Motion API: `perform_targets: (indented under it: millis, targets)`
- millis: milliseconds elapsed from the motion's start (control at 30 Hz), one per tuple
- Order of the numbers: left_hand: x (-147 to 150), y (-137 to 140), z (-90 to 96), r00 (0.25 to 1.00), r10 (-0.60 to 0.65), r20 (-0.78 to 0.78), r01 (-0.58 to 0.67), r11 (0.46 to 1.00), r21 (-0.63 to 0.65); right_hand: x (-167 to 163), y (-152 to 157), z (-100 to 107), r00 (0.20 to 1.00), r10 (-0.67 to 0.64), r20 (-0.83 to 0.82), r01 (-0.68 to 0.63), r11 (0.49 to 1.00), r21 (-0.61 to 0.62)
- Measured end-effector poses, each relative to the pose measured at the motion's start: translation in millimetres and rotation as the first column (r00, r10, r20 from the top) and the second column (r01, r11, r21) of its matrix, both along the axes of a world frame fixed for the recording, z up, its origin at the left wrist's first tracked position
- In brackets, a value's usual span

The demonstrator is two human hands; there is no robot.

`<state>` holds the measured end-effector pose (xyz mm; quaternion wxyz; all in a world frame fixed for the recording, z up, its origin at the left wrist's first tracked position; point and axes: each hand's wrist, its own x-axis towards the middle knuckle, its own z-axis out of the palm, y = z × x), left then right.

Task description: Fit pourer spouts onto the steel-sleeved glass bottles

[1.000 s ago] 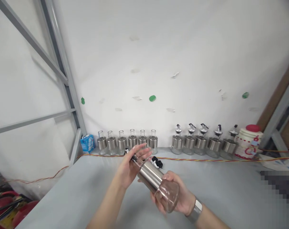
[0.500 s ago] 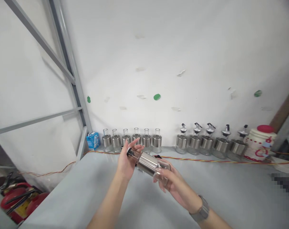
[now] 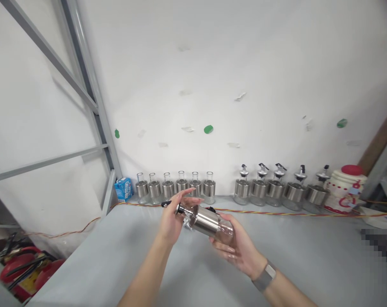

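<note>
A glass oil bottle with a brushed-metal sleeve (image 3: 206,221) is held tilted above the table, its neck toward the left and its base toward the right. My right hand (image 3: 241,251) is closed around the clear glass base. At the neck end, my left hand (image 3: 172,219) has the pourer spout (image 3: 178,208) between thumb and palm, with its longer fingers stretched out over the neck. The spout's black tip pokes out past the left thumb. Some small shiny pieces (image 3: 187,224) lie behind the hands, partly hidden and too unclear to name.
Several bottles without pourers (image 3: 209,188) stand along the wall, beside a blue box (image 3: 123,189). Several bottles with pourers (image 3: 275,189) stand further right, next to a white and red jar (image 3: 345,187). A twisted cable (image 3: 260,212) crosses the table (image 3: 116,251).
The bottle and my right hand have shifted slightly right. My right hand has turned around the base, and the black spout tip now shows past my left thumb.
</note>
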<state>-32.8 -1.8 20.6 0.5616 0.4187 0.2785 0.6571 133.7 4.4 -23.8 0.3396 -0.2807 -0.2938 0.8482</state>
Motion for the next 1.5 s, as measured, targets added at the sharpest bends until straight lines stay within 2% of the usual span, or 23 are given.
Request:
perform_targets:
  millis: [100, 200, 300, 467, 633, 867, 1000, 1167, 1233, 1300, 1400, 1500]
  targets:
    - [5, -1, -0.9, 0.999, 0.013, 0.033, -0.012, 1.0, -0.013, 1, 0, 0, 0.999, -0.022, 0.026, 0.022, 1.0, 0.01]
    - [10, 0, -3.7, 0.999, 0.021, 0.027, -0.02, 0.999, -0.027, 0, -1, 2, 0.98, -0.176, 0.089, 0.174, 0.984, 0.028]
    - [13, 0, -7.8, 1.0, 0.008, 0.0, -0.008, 1.0, -0.027, -1, -5, 5, 0.927, -0.354, 0.121, 0.342, 0.933, 0.113]
    - [17, -1, -10.6, 0.998, -0.054, 0.045, 0.053, 0.999, 0.01, -1, -5, 3, 0.843, -0.507, 0.181, 0.473, 0.858, 0.201]
    - [18, -4, -8.6, 0.994, -0.086, 0.062, 0.084, 0.996, 0.022, 0, -4, 3, 0.799, -0.564, 0.209, 0.508, 0.819, 0.266]
    - [17, -3, -10.0, 0.999, -0.043, 0.023, 0.043, 0.999, 0.003, -2, -9, 8, 0.735, -0.628, 0.255, 0.558, 0.774, 0.3]
    - [15, -2, -11.0, 1.0, -0.021, 0.016, 0.02, 1.0, 0.018, -7, -13, 7, 0.724, -0.638, 0.262, 0.56, 0.766, 0.315]
    - [17, 0, -13.2, 0.999, 0.004, 0.044, -0.004, 1.0, 0.014, -8, -11, 7, 0.696, -0.678, 0.237, 0.587, 0.727, 0.357]
    - [20, 1, -15.2, 0.999, 0.012, 0.032, -0.012, 1.0, 0.012, -3, -4, 6, 0.726, -0.653, 0.218, 0.577, 0.75, 0.323]
    - [23, 2, -17.9, 1.0, -0.015, -0.01, 0.015, 1.0, 0.008, 3, 4, 5, 0.788, -0.574, 0.22, 0.53, 0.816, 0.23]
    - [28, 4, -22.3, 0.992, -0.096, -0.077, 0.097, 0.995, 0.008, 11, 13, 3, 0.899, -0.392, 0.195, 0.395, 0.918, 0.024]
    - [31, 4, -25.2, 0.983, -0.13, -0.129, 0.137, 0.989, 0.052, 11, 15, 2, 0.97, -0.216, 0.108, 0.234, 0.953, -0.192]
